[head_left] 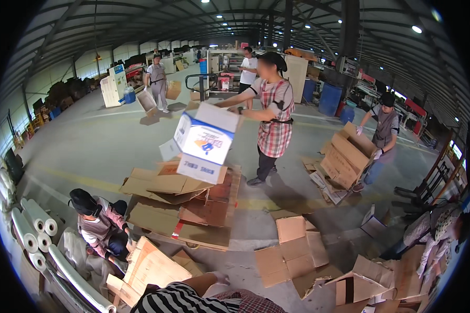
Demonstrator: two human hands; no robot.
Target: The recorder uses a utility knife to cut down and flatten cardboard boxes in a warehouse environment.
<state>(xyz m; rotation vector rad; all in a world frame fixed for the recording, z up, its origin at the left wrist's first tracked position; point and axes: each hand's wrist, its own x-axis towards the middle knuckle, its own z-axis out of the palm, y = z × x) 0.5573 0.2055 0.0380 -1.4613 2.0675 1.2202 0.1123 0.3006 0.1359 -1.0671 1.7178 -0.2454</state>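
Observation:
My left arm, in a black-and-white striped sleeve, comes in at the lower edge and bends to the right. At its end my left hand (221, 278) looks pale, perhaps gloved. It is small and blurred, so its fingers and anything in them cannot be made out. Just left of it lies flattened brown cardboard (189, 262), beside a large carton (154, 268) that a crouching person handles. To the right of my hand, opened brown cardboard (297, 250) lies on the floor. My right hand is not visible.
Ahead, a person in a checked apron holds a white-and-blue box (206, 138) over a cardboard stack (193, 208). Another person at right grips a brown carton (344, 159). White film rolls (34, 229) lie at left. More cardboard (365, 281) and a bending person occupy the lower right.

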